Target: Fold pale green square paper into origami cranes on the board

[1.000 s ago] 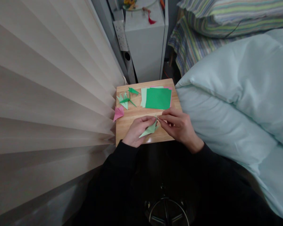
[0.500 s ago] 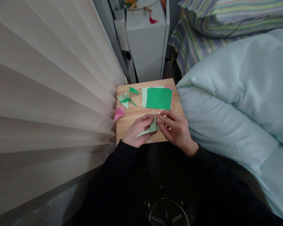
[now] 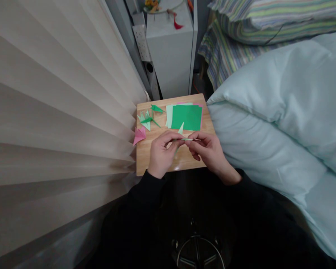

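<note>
- Your left hand (image 3: 161,151) is grasping the light green folded paper (image 3: 181,129), thumb and fingers closed upon it.
- Your right hand (image 3: 210,151) pinches the same paper from the other side, with thumb and forefinger.
- This paper is between your two hands, over the wooden table (image 3: 145,160); one pale point stands out beyond the fingers.
- If your hands pull against each other, I think a narrow part could tear. If the pinch slips, the crease may come crooked.
- A sleeve or knuckle going forward could push the dark green sheet (image 3: 186,117) on its stack.
- The pink folded piece (image 3: 139,135) lies at the left table edge, near the curtain (image 3: 120,123); a small knock might drop it.
- About containers: I see none around the papers. The white cabinet (image 3: 170,59) hides its inside; a red tassel (image 3: 177,26) lies on top.
</note>
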{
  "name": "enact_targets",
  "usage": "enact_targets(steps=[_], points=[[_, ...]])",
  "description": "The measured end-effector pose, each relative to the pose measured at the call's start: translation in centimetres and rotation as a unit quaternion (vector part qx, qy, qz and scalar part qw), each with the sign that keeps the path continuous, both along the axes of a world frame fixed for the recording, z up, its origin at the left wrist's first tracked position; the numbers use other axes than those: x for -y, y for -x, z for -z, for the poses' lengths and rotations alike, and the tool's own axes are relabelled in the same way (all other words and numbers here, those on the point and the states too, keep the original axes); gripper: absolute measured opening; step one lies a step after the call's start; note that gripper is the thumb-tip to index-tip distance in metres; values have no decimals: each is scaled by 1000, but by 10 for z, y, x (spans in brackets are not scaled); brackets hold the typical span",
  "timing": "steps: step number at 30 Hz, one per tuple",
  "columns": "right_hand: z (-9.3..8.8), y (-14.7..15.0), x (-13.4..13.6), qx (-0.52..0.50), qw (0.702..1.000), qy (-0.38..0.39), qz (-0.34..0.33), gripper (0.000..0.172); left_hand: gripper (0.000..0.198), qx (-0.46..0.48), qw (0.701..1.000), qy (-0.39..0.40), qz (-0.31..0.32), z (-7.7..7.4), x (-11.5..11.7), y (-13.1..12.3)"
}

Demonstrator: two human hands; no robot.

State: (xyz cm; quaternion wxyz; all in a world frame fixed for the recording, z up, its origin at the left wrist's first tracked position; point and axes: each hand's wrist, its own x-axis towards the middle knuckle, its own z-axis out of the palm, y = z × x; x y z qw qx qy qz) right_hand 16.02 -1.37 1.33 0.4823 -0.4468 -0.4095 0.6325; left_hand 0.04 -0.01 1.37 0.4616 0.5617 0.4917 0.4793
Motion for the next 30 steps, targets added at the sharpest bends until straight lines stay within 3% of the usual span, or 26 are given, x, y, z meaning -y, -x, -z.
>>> enact_targets(steps=[6,13,22,30], points=[[1,-4,-3,27,1000,-4,-10,30,11,-67,995,-68,19,-7,2,2],[4,-9,-6,60,998,8,-31,28,12,-107,990,-75,49,-2,0,7],[-7,-12,-5,-100,985,110,-84,29,8,-56,994,-91,33,-2,1,5],[-3,-7,-3,-91,990,82,-67,36,7,-46,996,-81,2,-1,3,3]])
